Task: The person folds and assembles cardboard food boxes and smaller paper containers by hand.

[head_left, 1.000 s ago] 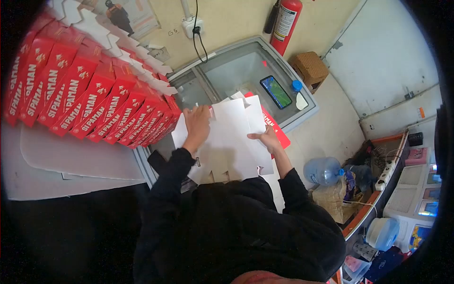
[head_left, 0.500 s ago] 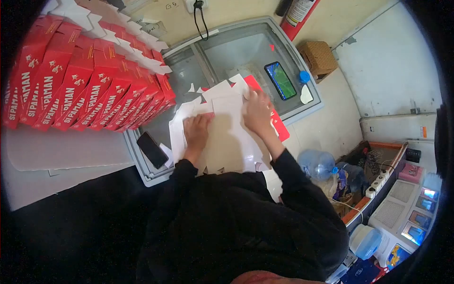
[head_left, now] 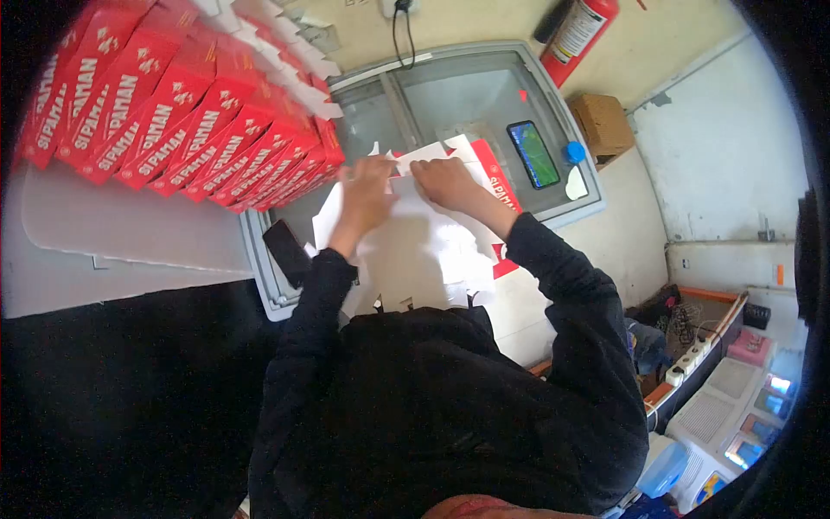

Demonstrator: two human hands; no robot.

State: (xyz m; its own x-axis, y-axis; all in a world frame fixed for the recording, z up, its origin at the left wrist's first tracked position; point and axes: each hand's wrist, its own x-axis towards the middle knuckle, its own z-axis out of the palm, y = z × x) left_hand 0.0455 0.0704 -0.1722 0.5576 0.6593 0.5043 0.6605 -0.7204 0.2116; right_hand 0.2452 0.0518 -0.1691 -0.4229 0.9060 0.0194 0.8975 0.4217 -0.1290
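A flat cardboard box blank point(head_left: 399, 251) lies white side up in front of my body, on the glass-topped chest freezer. My right hand point(head_left: 445, 183) is closed at its far edge, with curled fingers on a white flap. At the far left corner of the blank is my left hand point(head_left: 365, 195), smeared by motion, so its grip is unclear. A red printed cardboard piece point(head_left: 503, 192) shows from under the blank on the right.
Folded red boxes point(head_left: 173, 112) stand in a slanted row at left. A dark phone point(head_left: 285, 251) lies on the freezer rim point(head_left: 259, 277); another phone point(head_left: 533, 156) with a lit screen rests on the glass beside a blue cap point(head_left: 574, 153). A fire extinguisher point(head_left: 577, 39) is behind.
My left hand has moved up to the far edge of the blank. My right hand has shifted left along that edge, and the far flaps have moved. The view has tilted.
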